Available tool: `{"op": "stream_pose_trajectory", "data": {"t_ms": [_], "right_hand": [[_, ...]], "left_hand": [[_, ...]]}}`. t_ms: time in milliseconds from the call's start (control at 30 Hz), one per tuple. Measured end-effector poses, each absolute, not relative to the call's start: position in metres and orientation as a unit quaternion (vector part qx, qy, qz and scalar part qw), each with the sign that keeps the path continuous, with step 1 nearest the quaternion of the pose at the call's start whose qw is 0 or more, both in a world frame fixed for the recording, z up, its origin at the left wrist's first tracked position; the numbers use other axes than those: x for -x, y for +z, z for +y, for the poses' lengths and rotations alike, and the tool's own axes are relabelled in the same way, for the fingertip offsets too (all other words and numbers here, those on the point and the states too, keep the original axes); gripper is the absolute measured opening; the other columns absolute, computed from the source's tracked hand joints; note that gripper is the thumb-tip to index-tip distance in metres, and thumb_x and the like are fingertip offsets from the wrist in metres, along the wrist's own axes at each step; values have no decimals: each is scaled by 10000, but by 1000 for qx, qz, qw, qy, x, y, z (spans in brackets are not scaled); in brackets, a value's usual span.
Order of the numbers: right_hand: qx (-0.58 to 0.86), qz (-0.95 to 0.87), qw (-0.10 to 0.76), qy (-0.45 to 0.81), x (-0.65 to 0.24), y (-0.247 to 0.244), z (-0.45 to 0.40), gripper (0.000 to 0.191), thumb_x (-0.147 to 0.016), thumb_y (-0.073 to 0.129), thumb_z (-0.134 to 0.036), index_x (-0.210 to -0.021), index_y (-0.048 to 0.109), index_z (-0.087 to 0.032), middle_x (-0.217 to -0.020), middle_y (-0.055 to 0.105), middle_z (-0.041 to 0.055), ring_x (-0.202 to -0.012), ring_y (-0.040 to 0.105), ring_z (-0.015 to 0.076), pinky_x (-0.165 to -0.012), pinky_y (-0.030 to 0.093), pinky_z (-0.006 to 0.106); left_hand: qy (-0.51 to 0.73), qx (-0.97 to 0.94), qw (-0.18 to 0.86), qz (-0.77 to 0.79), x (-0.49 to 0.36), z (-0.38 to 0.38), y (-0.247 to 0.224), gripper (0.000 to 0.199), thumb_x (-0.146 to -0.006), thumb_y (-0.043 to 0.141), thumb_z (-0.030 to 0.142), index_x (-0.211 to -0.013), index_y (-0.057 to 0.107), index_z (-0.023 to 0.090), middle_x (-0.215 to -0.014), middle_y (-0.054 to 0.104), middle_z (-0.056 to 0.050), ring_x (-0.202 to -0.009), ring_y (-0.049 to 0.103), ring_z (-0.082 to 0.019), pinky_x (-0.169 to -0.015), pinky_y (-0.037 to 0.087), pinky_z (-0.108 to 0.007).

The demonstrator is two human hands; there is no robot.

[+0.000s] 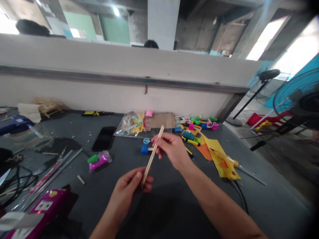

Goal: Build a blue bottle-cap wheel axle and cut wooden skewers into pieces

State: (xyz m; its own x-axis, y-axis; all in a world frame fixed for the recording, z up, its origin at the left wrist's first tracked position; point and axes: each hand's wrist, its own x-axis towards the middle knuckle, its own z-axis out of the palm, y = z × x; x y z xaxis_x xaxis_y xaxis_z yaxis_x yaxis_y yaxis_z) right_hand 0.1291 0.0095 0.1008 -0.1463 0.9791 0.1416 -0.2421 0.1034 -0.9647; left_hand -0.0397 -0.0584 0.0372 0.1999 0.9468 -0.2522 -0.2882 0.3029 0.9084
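"Gripping what, at the fingertips?"

"Thin pale wooden sticks [150, 160], side by side; can't tell the count. Right hand [173, 148] pinches them near the upper end, thumb against fingers. Left hand [131, 182] has thumb and fingers closed on the lower end."

"Both on one bundle, then. Where is it?"

"Held above the dark table [171, 205], mid-view, slanted, top leaning right."

"Closest stuff?"

"Blue block [144, 149] and small blue ring [144, 140], just beside the right hand's fingers. Phone [104, 138] lies flat to the left; packet with green and purple lumps [98, 162] sits nearer."

"Further out?"

"Clear bag [126, 126] and cardboard [161, 119] by the white partition [112, 59]. Right side: yellow paper [211, 143], yellow glue gun [225, 162] on it. Bottom left: purple item [48, 207], partly cropped, can't name it."

"Past the table?"

"Fan [309, 100] at right, top of a head [151, 44] over the partition."
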Motion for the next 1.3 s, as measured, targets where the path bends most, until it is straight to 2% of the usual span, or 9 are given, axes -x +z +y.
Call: {"op": "stream_pose_trajectory", "data": {"t_ms": [100, 300, 533, 667, 800, 1067, 1300], "right_hand": [[363, -430, 591, 578, -139, 97, 22, 200, -698, 695, -337, -760, 657, -151, -636, 599, -10, -481, 511, 62, -381, 421, 160], [358, -384, 601, 603, -144, 95, 27, 205, -674, 723, -317, -759, 654, -144, -638, 589, -22, -499, 516, 53, -390, 419, 144], [357, -377, 600, 609, -138, 93, 25, 210, -677, 724, -326, -767, 646, -153, -627, 596, -19, -506, 528, 65, -398, 437, 153], [369, -416, 554, 619, -133, 91, 23, 250, -667, 724, -365, -763, 632, -153, -666, 621, 2, -526, 562, 87, -412, 467, 176], [375, -469, 521, 606, -129, 91, 23, 278, -663, 717, -397, -736, 616, -149, -618, 603, -5, -522, 578, 103, -408, 472, 185], [351, -516, 493, 606, -129, 95, 18, 279, -663, 725, -385, -766, 643, -139, -632, 616, 3, -522, 593, 103, -430, 497, 193], [360, -528, 471, 608, -131, 97, 16, 291, -611, 758, -400, -725, 670, -147, -566, 597, -12, -479, 581, 99, -398, 470, 187]], "left_hand": [[509, -312, 719, 356, 43, -60, 45, 326, -745, 677, 296, -1044, 676, 164, -999, 706, -131, -811, 683, -207, -716, 555, -294], [550, -301, 723, 291, 46, -66, 47, 291, -751, 673, 189, -1042, 686, 185, -1026, 704, -114, -888, 678, -204, -749, 563, -255], [575, -284, 681, 354, 43, -62, 45, 303, -683, 739, 211, -983, 707, 179, -939, 726, -104, -789, 692, -193, -693, 578, -252], [566, -289, 632, 444, 40, -57, 38, 330, -671, 751, 240, -985, 698, 153, -911, 727, -102, -743, 685, -171, -689, 574, -251], [546, -320, 606, 481, 39, -53, 30, 371, -650, 761, 290, -984, 688, 147, -893, 728, -88, -713, 672, -164, -683, 570, -265], [491, -394, 572, 525, 38, -53, 32, 360, -689, 716, 372, -948, 697, 123, -767, 723, -76, -614, 638, -155, -636, 556, -281], [462, -436, 564, 528, 38, -54, 34, 364, -694, 698, 414, -925, 715, 134, -758, 725, -88, -595, 638, -172, -633, 555, -310]]}}
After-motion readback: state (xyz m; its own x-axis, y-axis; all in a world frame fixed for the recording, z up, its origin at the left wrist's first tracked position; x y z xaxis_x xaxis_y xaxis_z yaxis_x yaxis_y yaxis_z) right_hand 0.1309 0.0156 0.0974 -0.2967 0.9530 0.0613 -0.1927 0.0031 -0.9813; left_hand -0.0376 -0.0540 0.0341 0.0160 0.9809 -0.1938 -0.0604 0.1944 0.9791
